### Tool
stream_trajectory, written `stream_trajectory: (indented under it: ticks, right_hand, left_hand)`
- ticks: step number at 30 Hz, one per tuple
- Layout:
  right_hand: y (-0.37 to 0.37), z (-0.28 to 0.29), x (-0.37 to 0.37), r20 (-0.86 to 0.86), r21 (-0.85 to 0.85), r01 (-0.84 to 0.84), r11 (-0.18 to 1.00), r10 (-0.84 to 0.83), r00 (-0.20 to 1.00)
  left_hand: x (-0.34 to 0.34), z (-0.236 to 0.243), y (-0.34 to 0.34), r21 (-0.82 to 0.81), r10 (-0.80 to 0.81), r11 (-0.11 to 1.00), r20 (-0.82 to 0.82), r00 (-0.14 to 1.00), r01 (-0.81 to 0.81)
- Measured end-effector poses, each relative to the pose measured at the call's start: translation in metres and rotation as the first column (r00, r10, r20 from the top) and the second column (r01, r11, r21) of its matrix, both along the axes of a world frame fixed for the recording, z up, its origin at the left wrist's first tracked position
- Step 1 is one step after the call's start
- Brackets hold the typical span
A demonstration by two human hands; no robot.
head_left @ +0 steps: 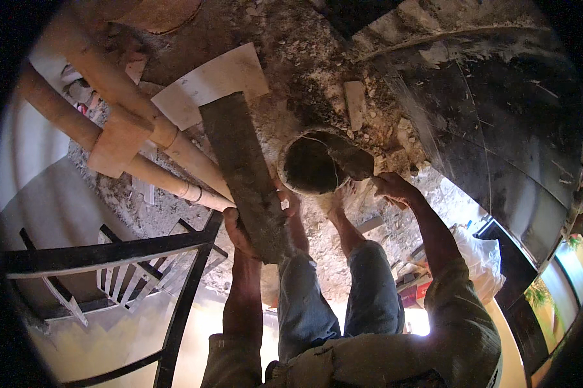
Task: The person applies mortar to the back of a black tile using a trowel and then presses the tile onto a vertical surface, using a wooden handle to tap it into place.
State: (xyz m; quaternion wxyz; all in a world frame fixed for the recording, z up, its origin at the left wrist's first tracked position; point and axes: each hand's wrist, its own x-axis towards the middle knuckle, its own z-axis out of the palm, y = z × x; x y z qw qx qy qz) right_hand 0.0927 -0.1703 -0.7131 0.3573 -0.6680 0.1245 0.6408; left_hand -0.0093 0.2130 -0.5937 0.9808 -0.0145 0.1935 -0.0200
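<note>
While the left hand (238, 229) grips the near end of a long grey plank (243, 171) running up and away from the person, the right hand (388, 186) grips a trowel (349, 161) at the round bowl (311, 165) just beside the plank.

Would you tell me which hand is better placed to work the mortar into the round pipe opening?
The right hand: it already rests at the rim of the round pipe opening, while the left hand is occupied gripping the long mortar-covered board.
</note>
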Motion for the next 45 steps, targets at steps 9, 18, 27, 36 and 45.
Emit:
stream_trajectory:
  ticks: [9, 18, 27, 36, 45]
  right_hand:
    - [-0.004, 0.104, -0.013, 0.119, -0.048, 0.165, 0.985, -0.159, 0.98]
    - [0.086, 0.329, 0.007, 0.438, 0.075, -0.007, 0.997, -0.027, 0.898]
    - [0.188, 0.373, -0.009, 0.864, -0.06, -0.226, 0.972, 0.164, 0.476]
    - [0.208, 0.384, -0.017, 0.905, -0.138, -0.143, 0.98, 0.184, 0.385]
    - [0.212, 0.393, -0.006, 0.853, -0.185, -0.134, 0.973, 0.227, 0.469]
  left_hand:
    - [0.018, 0.02, -0.014, -0.029, -0.095, 0.995, -0.042, 0.995, 0.094]
    - [0.047, 0.051, -0.041, 0.164, -0.147, 0.973, -0.094, 0.985, 0.161]
    - [0.057, 0.065, -0.051, 0.036, -0.203, 0.976, -0.234, 0.951, 0.217]
    - [0.074, 0.082, -0.042, -0.09, -0.147, 0.984, 0.057, 0.988, 0.151]
    - [0.071, 0.083, -0.031, -0.074, -0.155, 0.985, 0.053, 0.986, 0.159]
